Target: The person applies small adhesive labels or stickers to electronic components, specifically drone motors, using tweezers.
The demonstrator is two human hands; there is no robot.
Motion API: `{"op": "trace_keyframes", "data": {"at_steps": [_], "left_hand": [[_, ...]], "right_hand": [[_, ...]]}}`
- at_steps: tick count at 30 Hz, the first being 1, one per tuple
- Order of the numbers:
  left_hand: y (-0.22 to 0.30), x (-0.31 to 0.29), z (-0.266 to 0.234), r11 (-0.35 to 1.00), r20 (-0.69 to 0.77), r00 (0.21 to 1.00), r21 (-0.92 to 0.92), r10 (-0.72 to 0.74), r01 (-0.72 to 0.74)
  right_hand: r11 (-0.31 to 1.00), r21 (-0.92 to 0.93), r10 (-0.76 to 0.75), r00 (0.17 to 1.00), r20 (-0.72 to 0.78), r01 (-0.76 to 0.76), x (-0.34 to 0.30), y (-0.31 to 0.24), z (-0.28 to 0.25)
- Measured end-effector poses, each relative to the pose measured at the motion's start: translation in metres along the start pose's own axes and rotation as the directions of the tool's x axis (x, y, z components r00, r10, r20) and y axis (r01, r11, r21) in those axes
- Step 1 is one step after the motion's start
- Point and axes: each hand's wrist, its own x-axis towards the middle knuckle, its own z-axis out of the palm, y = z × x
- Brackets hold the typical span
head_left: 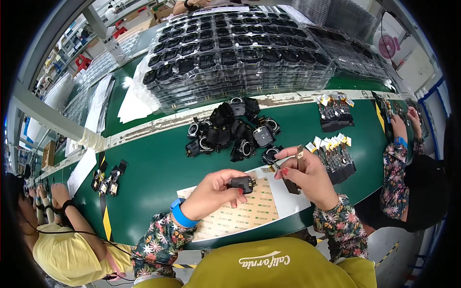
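My left hand [218, 192], wearing a blue wristband, is closed around a small black square housing [242, 184] with gold-coloured contacts on its edge. Just to the right is my right hand [307, 177], its thumb and index finger pinched, with what look like metal tweezers [300, 158] sticking up between the fingers. A dark flat piece [291, 186] shows below the right fingers; whether it is held I cannot tell. Under both hands lies a tan adhesive sheet [254, 211] on white paper. Beyond them is a heap of black housings [230, 127], some with round coils.
Clear trays of black parts [240, 57] are stacked at the back. Flex-cable assemblies with white tabs [336, 156] lie in two groups at right. Several small parts [110, 180] sit by the yellow-black tape at left. Co-workers occupy both sides; one person's hand [398, 126] is at right.
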Motion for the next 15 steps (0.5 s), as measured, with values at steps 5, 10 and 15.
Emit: {"op": "trace_keyframes", "data": {"at_steps": [5,10,15], "left_hand": [[-0.005,0.003,-0.004,0.999,0.062,0.998,0.03,0.019,-0.021],[0.004,0.0,-0.002,0.999,0.082,0.996,0.007,0.031,-0.031],[0.002,-0.002,-0.004,0.999,0.18,0.984,0.033,0.009,-0.015]], "right_hand": [[0.993,-0.111,-0.031,0.995,0.091,0.041,-0.008,0.002,0.019],[0.936,-0.317,-0.128,0.986,0.11,0.157,-0.012,0.004,0.02],[0.983,-0.027,-0.179,0.983,0.04,0.18,-0.007,0.02,0.021]]}}
